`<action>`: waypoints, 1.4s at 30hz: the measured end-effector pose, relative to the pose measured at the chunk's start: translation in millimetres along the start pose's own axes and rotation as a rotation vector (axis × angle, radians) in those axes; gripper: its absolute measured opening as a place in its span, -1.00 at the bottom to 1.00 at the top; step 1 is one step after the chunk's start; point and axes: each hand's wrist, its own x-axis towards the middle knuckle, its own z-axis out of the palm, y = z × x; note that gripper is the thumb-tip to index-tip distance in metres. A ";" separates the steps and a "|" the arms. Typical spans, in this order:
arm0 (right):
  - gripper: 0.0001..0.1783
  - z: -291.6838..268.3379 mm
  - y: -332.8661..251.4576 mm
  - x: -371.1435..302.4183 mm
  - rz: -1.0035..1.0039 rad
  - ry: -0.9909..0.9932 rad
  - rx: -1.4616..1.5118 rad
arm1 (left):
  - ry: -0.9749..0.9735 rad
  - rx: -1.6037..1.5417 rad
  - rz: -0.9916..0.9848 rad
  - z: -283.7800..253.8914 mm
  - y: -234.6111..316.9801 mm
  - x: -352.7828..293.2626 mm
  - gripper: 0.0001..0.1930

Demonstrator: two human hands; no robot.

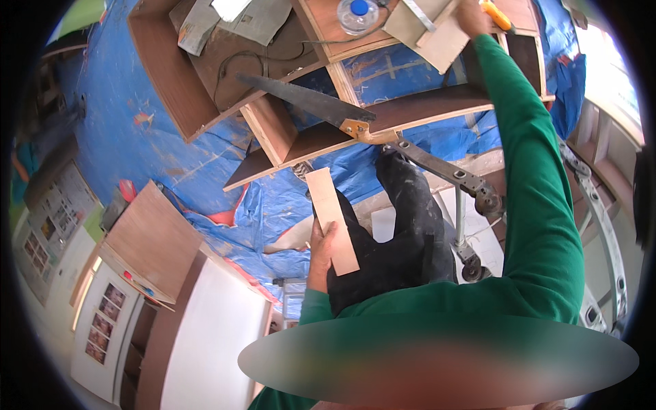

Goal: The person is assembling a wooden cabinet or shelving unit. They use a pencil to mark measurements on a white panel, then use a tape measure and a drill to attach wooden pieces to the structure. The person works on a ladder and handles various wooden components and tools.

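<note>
In my left hand (321, 249) is a narrow, flat strip of pale plywood (333, 219), held upright over my lap with the thumb across its face. My right arm stretches far forward to the right, and my right hand (473, 18) rests at the edge of a thin pale board (437, 42). Its fingers are mostly hidden. An orange-handled tool (497, 15) lies just right of that hand, and a metal ruler (418, 14) lies on the board to its left. A handsaw (311, 99) with a wooden handle lies across the wooden cabinet frame before me.
The open cabinet frame (273, 137) has several compartments. On it are a clear bottle (357, 15) with a blue cap and grey sheets (256, 24). Blue tarpaulin (123, 89) covers the floor. A folding metal ladder (437, 164) stands at my right; a brown box-like cabinet (154, 239) stands left.
</note>
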 end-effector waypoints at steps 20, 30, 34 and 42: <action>-0.25 -302.4 -136.1 -274.3 -0.354 -0.682 1.306 | 0.432 0.817 0.459 -141.8 44.8 191.2 -0.48; -0.69 -324.4 -86.6 -237.8 -0.344 -0.499 1.385 | 0.615 0.482 0.553 -193.4 28.2 244.6 -0.55; -0.76 -407.1 -23.0 -213.1 -0.287 -0.475 1.419 | 0.624 0.437 0.620 -203.5 28.1 261.3 -0.61; -0.76 -545.1 -29.9 -179.9 -0.322 -0.640 1.564 | 0.935 0.553 0.587 -164.6 30.1 279.7 -0.67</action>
